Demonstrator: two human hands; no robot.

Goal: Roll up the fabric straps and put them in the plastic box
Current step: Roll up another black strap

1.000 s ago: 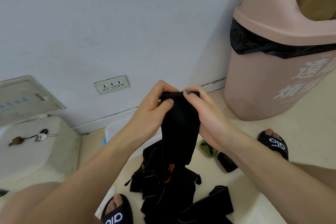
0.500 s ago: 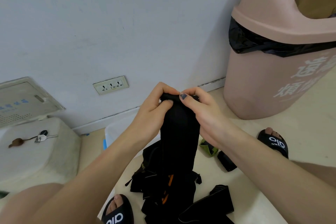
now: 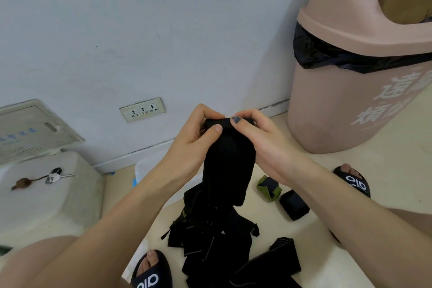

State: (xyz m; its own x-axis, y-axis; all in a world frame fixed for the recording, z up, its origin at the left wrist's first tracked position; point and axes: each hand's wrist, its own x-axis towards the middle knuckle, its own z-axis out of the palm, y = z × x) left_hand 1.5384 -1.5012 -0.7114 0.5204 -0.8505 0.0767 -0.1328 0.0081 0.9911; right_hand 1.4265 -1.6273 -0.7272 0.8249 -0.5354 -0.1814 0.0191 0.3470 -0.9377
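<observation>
A wide black fabric strap [image 3: 230,166] hangs in front of me, its top end curled over. My left hand [image 3: 190,147] grips that top end from the left, thumb pressed on the fabric. From the right, my right hand [image 3: 259,145] pinches the same end with thumb and fingers. Below lies a pile of black straps [image 3: 210,238] on the floor. A rolled green-edged strap [image 3: 268,187] and a rolled black strap [image 3: 294,204] sit on the floor to the right. The clear plastic box [image 3: 143,166] shows only as a corner behind my left forearm.
A pink bin [image 3: 350,91] with a black liner stands at the right against the wall. A white block [image 3: 44,192] with keys [image 3: 55,174] on it sits left. My feet in black slippers [image 3: 353,180] flank the pile. A wall socket [image 3: 142,109] is behind.
Both hands have curled the strap's top end further over, thumbs moving up onto the roll. The hanging part is shorter and its lower end has risen off the pile.
</observation>
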